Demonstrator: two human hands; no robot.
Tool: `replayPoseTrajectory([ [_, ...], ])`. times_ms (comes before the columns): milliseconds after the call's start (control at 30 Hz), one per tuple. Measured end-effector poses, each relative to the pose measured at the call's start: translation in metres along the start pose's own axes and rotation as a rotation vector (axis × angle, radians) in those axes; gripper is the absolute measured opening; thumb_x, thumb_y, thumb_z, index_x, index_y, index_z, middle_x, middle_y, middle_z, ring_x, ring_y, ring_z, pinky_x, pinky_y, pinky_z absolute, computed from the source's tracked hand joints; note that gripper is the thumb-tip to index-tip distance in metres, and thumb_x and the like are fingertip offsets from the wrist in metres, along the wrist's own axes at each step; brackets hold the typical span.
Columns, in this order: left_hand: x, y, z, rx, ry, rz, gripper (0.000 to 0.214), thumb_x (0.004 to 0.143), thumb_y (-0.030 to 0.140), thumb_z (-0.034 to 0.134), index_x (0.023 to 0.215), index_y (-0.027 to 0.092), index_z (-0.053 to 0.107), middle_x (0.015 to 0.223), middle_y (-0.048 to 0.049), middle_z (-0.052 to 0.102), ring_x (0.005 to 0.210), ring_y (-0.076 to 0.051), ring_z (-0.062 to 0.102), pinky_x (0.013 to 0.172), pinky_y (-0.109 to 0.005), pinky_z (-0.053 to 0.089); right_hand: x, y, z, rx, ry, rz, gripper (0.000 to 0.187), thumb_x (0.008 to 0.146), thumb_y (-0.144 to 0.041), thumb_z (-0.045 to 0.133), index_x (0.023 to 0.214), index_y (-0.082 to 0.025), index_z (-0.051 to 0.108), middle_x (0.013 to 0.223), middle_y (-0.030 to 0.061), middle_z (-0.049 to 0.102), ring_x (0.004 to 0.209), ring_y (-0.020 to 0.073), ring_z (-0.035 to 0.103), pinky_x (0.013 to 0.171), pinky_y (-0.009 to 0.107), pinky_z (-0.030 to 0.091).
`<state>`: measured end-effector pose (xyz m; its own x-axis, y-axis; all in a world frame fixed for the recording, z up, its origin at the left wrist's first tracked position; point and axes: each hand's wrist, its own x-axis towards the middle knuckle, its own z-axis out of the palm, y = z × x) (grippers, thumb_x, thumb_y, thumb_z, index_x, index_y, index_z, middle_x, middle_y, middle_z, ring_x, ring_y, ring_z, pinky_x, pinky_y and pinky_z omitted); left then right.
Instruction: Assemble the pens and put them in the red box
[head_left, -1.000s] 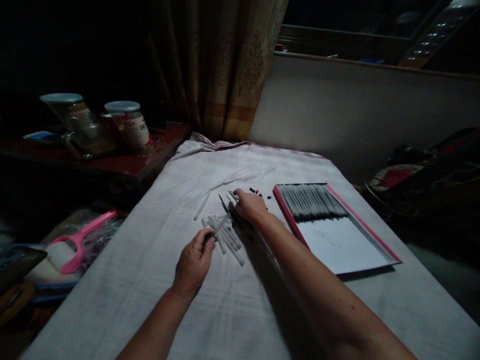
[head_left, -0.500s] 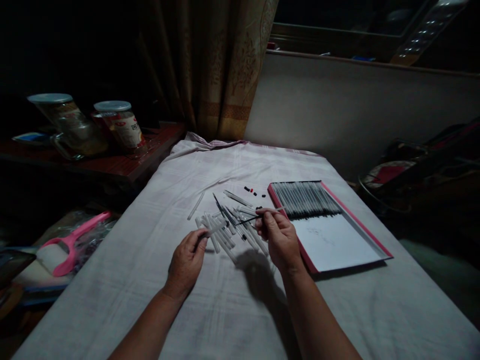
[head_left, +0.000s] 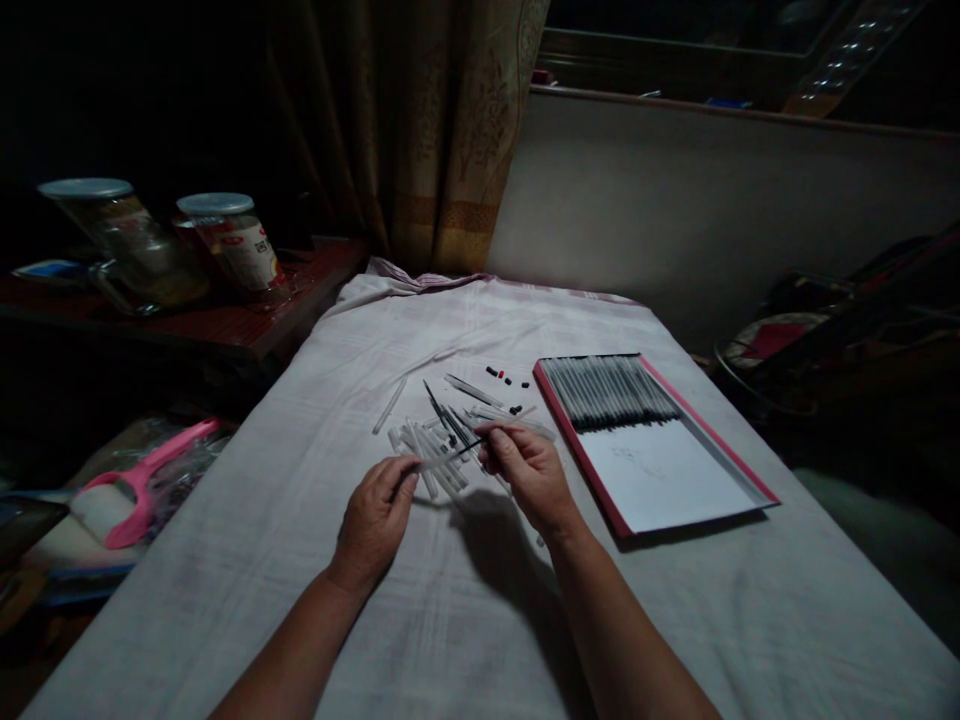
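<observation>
My left hand [head_left: 375, 512] pinches one end of a clear pen barrel [head_left: 442, 460] that points to the right. Thumb and fingers of my right hand [head_left: 529, 475] close on a thin pen refill [head_left: 472, 445] with a dark front part. The refill's dark end meets the barrel's right end; whether it is inside, I cannot tell. Below and behind the hands lies a loose pile of clear barrels [head_left: 409, 437] and dark-tipped refills [head_left: 436, 400]. Small black pieces [head_left: 491, 371] and a red one [head_left: 501, 374] sit beyond the pile.
To the right, an open red-edged box [head_left: 577, 455] holds a row of pens [head_left: 607, 392] with dark ends. A pale checked cloth [head_left: 285, 570] covers the surface. Jars [head_left: 232, 245] stand on a wooden table [head_left: 300, 300] at left, above a pink-handled object [head_left: 142, 485].
My right hand has moved left with the refill, bringing it up to the barrel. The left hand stays nearly in place, still holding the barrel. The view has shifted slightly.
</observation>
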<state>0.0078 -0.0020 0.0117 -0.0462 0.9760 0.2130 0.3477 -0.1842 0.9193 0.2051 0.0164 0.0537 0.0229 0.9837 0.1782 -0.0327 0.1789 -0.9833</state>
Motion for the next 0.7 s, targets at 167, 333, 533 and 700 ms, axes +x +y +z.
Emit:
replayPoseTrajectory([
  [167, -0.002, -0.007, 0.000, -0.017, 0.007, -0.040, 0.020, 0.082, 0.028, 0.065, 0.100, 0.025, 0.072, 0.095, -0.0050, 0.072, 0.093, -0.022, 0.065, 0.091, -0.031, 0.048, 0.007, 0.004, 0.003, -0.382, -0.244, -0.091, 0.032, 0.088, -0.032, 0.056, 0.114, -0.020, 0.070, 0.079, 0.0029, 0.072, 0.064, 0.0146, 0.063, 0.062, 0.027, 0.049],
  [333, -0.001, -0.017, -0.001, -0.103, 0.067, -0.145, 0.026, 0.084, 0.034, 0.065, 0.108, 0.024, 0.067, 0.097, -0.0047, 0.073, 0.086, -0.019, 0.066, 0.081, -0.027, 0.051, 0.028, 0.010, -0.007, -0.887, -0.137, -0.084, 0.032, 0.088, -0.016, 0.053, 0.115, -0.020, 0.068, 0.106, 0.0072, 0.073, 0.092, 0.0191, 0.066, 0.082, 0.029, 0.049],
  [533, 0.000, -0.019, 0.000, -0.043, 0.062, -0.093, 0.025, 0.085, 0.034, 0.063, 0.107, 0.023, 0.068, 0.099, -0.0046, 0.073, 0.091, -0.019, 0.067, 0.086, -0.029, 0.052, 0.036, 0.014, 0.004, -1.310, -0.299, -0.053, 0.025, 0.091, -0.034, 0.054, 0.102, -0.023, 0.074, 0.103, 0.0082, 0.070, 0.096, 0.0223, 0.064, 0.076, 0.029, 0.047],
  [700, 0.001, -0.025, 0.001, 0.068, 0.038, -0.003, 0.028, 0.091, 0.038, 0.054, 0.110, 0.022, 0.066, 0.100, -0.0049, 0.073, 0.092, -0.020, 0.068, 0.089, -0.036, 0.055, 0.038, 0.017, 0.026, -1.438, -0.307, -0.005, 0.023, 0.090, -0.030, 0.054, 0.097, -0.020, 0.073, 0.100, 0.0108, 0.068, 0.094, 0.0238, 0.064, 0.072, 0.029, 0.045],
])
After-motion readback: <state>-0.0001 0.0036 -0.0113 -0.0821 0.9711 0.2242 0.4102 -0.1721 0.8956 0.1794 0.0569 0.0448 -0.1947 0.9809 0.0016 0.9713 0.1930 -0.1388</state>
